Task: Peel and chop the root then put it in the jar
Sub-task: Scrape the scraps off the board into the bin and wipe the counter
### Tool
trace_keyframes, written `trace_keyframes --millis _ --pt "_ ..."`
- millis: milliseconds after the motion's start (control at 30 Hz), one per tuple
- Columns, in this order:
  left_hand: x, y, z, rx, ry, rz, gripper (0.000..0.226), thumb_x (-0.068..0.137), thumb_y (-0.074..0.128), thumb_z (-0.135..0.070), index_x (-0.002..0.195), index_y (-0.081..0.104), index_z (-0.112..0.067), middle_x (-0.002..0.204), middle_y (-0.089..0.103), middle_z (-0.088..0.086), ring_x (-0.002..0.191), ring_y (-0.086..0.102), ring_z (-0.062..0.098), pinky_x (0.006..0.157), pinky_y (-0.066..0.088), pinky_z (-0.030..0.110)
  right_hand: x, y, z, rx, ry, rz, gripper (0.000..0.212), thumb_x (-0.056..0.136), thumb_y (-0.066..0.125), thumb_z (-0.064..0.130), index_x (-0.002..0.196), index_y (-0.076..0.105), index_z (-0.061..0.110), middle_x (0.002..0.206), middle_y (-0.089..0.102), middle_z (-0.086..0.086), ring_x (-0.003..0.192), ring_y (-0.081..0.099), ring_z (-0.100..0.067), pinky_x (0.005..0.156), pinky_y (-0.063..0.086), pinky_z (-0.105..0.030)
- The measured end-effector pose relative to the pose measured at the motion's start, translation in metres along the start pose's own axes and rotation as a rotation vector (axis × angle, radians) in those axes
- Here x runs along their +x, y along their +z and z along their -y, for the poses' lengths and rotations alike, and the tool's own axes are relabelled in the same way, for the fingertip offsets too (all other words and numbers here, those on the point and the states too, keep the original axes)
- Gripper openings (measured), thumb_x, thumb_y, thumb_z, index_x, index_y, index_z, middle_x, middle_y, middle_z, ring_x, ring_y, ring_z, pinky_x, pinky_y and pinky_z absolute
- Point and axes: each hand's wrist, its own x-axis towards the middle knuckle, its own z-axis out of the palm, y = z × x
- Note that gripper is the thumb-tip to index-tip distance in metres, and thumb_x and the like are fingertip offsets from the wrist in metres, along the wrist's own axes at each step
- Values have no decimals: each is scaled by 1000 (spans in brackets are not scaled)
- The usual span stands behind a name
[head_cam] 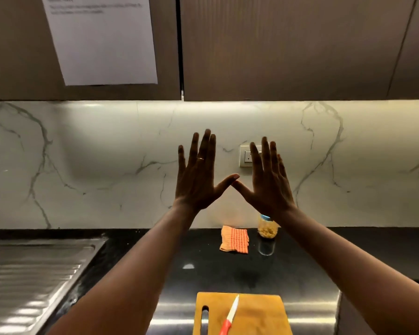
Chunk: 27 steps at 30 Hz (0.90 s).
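Above the rectangular orange cutting board (259,315), the left hand (196,180) and right hand (269,187) are held up, fingers straight, thumb tips meeting.

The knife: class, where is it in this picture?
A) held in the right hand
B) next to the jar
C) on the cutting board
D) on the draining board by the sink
C: the knife lies diagonally on the cutting board, while the left hand and the right hand are raised, open and empty.
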Motion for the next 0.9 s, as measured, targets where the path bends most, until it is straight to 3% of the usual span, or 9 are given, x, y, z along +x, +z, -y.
trace_keyframes --millis 467,900 --pt "73 -76 16 69 -20 -84 95 89 23 -77 156 11 -11 164 9 8 152 3 26 119 10 57 79 -77 -3 -74 -16 -148 94 83 38 74 151 12 13 159 6 -16 146 5 -31 117 14 -47" --pt "62 -46 26 81 8 -47 92 91 22 -75 155 11 -10 164 10 10 151 5 28 118 9 58 70 -40 -14 -74 -40 -73 94 84 32 74 151 9 13 158 4 -18 146 3 -35 116 19 -52"
